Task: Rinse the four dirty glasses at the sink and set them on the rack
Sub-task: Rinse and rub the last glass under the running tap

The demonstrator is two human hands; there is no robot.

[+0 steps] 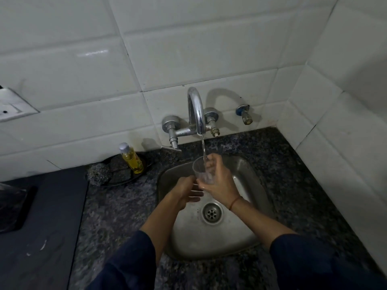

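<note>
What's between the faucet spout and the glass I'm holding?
Only a thin stream of water, falling from the spout into the glass, seen in the head view.

Speckled granite counter holds steel sink, scrubber dish, oil bottle.

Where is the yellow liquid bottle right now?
In the head view, the yellow bottle stands on the dark tray left of the sink, against the tiled wall, with the steel scrubber on its left.

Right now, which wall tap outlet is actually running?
The tall curved chrome spout in the middle, pouring into the glass. The blue-collared outlet to its right is dry.
</note>
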